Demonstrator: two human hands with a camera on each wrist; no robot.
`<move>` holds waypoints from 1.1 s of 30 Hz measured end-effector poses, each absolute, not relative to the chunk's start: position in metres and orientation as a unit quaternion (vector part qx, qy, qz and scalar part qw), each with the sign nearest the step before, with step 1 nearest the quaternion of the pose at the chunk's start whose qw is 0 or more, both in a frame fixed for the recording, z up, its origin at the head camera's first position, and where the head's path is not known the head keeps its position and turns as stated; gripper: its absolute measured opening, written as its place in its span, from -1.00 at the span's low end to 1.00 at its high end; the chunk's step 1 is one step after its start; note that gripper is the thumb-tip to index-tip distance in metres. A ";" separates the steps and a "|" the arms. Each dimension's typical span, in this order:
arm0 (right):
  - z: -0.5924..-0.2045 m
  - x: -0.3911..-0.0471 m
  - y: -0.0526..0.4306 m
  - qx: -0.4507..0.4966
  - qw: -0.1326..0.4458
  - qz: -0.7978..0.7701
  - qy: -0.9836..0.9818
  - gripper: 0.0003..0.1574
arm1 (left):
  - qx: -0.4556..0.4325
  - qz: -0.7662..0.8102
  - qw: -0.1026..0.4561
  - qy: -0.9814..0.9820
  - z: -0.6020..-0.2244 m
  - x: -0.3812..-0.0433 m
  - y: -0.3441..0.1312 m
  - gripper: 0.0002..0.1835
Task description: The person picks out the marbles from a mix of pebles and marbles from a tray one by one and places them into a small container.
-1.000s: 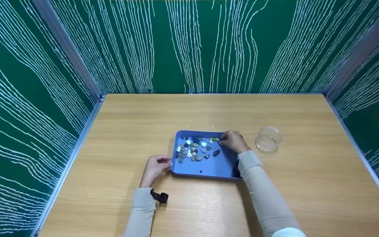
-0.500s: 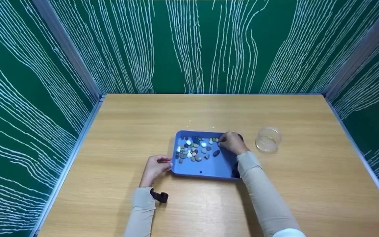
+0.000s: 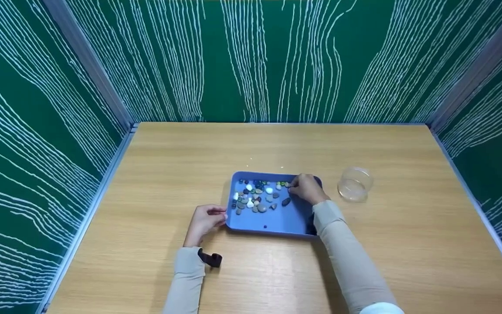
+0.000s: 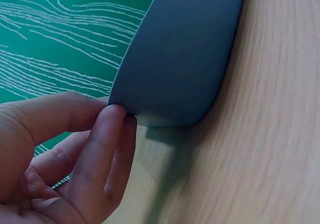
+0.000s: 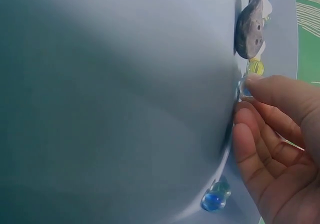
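The left hand (image 3: 206, 219) pinches the blue tray (image 3: 282, 220) by its rim; the right hand (image 3: 308, 189) holds a bluish marble (image 5: 245, 88) between thumb and fingers.

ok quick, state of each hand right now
Left hand: closed, pinching the blue tray by its edge.
Right hand: at a blue marble; grip cannot be told.

An enclosed work booth (image 3: 213, 26), by the look of it: white-lined green walls (image 3: 213, 74) close in a wood-grain table (image 3: 181, 174) at the back, left and right, with grey posts (image 3: 92, 65) at the two far corners. Whether it stands in a lab or workshop is unclear.
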State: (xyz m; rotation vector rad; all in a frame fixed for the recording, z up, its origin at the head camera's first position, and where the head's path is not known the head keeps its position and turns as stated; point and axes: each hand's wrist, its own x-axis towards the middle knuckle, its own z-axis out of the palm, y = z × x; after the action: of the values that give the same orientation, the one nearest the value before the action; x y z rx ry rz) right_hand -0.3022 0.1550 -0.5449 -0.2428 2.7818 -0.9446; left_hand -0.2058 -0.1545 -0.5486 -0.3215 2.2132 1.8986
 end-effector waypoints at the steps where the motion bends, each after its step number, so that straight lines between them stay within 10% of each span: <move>1: -0.544 -0.302 0.155 -0.079 0.100 -0.319 0.939 -0.83 | -0.110 0.642 0.103 0.751 -0.549 -0.205 -0.154 -0.73; 33: -0.530 -0.299 0.164 -0.090 0.102 -0.341 0.930 -0.81 | -0.114 0.642 0.106 0.751 -0.556 -0.208 -0.156 -0.74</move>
State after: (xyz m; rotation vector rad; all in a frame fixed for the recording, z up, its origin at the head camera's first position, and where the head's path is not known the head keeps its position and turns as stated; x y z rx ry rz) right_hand -0.2992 0.1638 -0.5301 -0.2647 2.7466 -1.0065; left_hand -0.2075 -0.1563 -0.5560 -0.3347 2.2126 1.8905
